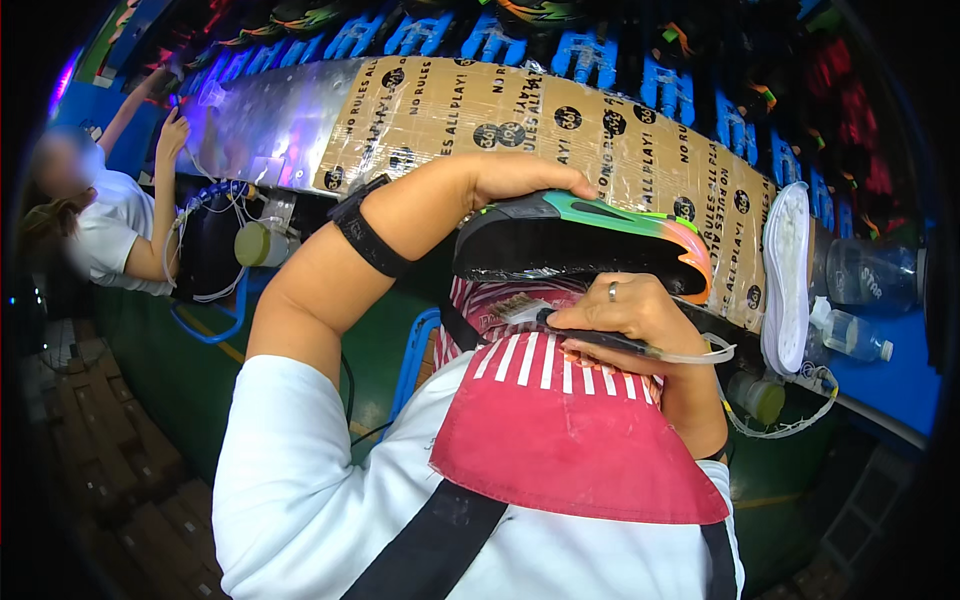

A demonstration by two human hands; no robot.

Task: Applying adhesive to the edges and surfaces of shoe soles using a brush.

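My left hand (530, 178) grips the far rim of a shoe sole (585, 245), its fingers bent over the edge. The sole is tilted on its side with its black hollow inside towards me; its sidewall runs from green to orange and pink. Just below it, my right hand (630, 310) is closed around a black pen-shaped tool (610, 342). A clear tube (705, 352) leads from the tool's right end. The tool points left, in front of my red apron (580, 450), and its tip is hard to make out.
Printed cardboard (430, 115) under clear wrap covers the bench. A white sole (786, 280) lies at its right, near a large clear bottle (870, 272) and a smaller one (850, 333). Blue holders (585, 60) line the far side. Another person (120, 230) works at the left.
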